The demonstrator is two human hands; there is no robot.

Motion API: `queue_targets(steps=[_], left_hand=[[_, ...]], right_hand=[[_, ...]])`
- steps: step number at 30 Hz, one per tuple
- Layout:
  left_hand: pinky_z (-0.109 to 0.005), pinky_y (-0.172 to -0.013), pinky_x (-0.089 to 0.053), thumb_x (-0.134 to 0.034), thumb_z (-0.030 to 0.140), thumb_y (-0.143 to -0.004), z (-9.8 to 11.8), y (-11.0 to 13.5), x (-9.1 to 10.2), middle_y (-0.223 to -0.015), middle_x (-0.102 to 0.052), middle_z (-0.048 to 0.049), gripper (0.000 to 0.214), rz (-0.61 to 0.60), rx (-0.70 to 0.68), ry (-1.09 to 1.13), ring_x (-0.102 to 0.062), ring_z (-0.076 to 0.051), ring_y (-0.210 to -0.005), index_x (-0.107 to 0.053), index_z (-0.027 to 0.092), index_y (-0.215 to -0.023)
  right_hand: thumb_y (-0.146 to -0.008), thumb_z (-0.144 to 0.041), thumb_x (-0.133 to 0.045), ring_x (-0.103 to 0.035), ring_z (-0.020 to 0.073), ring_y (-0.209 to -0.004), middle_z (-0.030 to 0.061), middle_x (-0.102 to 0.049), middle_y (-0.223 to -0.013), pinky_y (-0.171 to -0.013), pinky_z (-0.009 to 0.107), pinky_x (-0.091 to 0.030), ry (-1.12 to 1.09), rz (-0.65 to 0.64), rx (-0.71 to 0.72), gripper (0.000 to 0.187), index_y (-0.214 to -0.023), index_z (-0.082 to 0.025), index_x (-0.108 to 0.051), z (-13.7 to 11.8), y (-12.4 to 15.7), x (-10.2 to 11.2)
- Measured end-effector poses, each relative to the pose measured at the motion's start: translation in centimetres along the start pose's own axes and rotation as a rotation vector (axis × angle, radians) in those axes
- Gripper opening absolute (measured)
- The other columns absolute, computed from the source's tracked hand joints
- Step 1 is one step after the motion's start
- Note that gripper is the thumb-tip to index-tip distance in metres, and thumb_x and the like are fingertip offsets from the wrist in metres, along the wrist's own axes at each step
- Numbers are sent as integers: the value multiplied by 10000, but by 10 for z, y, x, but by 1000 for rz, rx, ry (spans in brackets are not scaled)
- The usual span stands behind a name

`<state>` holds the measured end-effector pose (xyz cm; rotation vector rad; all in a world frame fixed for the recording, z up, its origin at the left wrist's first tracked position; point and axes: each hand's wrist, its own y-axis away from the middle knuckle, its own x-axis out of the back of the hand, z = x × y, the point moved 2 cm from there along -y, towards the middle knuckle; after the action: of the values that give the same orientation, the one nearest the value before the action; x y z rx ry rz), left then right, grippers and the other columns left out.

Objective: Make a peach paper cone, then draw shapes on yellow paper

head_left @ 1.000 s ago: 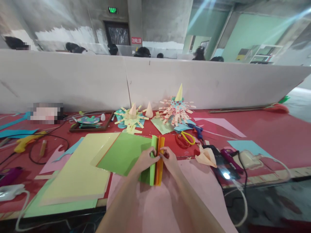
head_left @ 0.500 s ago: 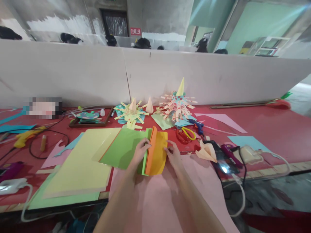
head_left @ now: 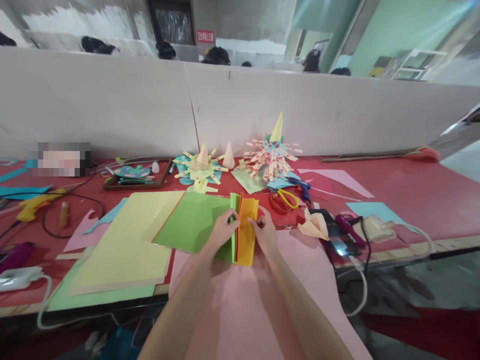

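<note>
Between my hands stands a folded set of coloured paper, with a green strip, a thin orange fold and a yellow-orange paper panel (head_left: 246, 240). My left hand (head_left: 224, 227) is closed on the green and orange folds at its left side. My right hand (head_left: 264, 231) pinches the right edge of the yellow-orange panel between thumb and finger. Under and left of my left hand lies a flat green sheet (head_left: 195, 220) with an orange edge. Pink paper or cloth (head_left: 240, 300) spreads beneath my forearms and over the table's front edge.
Pale yellow sheets (head_left: 127, 240) lie at the left, near a yellow glue gun (head_left: 37, 205). Yellow-handled scissors (head_left: 288, 199), a blue glue gun (head_left: 302, 187) and a lit phone (head_left: 339, 245) are at the right. Spiky paper models (head_left: 273, 155) stand behind.
The orange fold has turned edge-on and looks narrower. A crease now shows in the yellow-orange panel, and my right hand has drawn closer to my left.
</note>
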<state>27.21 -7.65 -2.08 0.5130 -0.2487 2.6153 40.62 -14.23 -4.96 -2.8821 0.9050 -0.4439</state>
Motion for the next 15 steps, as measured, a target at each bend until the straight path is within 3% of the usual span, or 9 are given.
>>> queue_targets(steps=[7, 12, 15], left_hand=[[-221, -598, -332, -441, 208, -672, -2, -2, 4, -642, -437, 48, 48, 73, -3, 16, -405, -112, -631, -414, 199, -634], [-227, -570, -310, -425, 208, -675, -5, -4, 6, -629, -419, 48, 48, 115, 18, 19, -372, -110, -600, -399, 200, -636], [-229, -564, -305, -436, 202, -673, -3, -2, 5, -634, -426, 48, 45, 107, 17, 0, -369, -108, -591, -404, 199, -642]], right_hand=[[-790, -328, -441, -459, 156, -537, -55, -443, -556, -589, 278, -394, -117, -50, -69, 454, -1227, -209, -407, 8, -4, 1], [-801, -284, -405, -487, 164, -588, -29, -491, -608, -626, 279, -389, 24, 93, -12, 435, -1227, -195, -411, 6, -3, 7], [-819, -272, -371, -507, 172, -612, 0, -533, -673, -621, 282, -382, 160, 112, 38, 437, -1249, -201, -397, 1, 3, 8]])
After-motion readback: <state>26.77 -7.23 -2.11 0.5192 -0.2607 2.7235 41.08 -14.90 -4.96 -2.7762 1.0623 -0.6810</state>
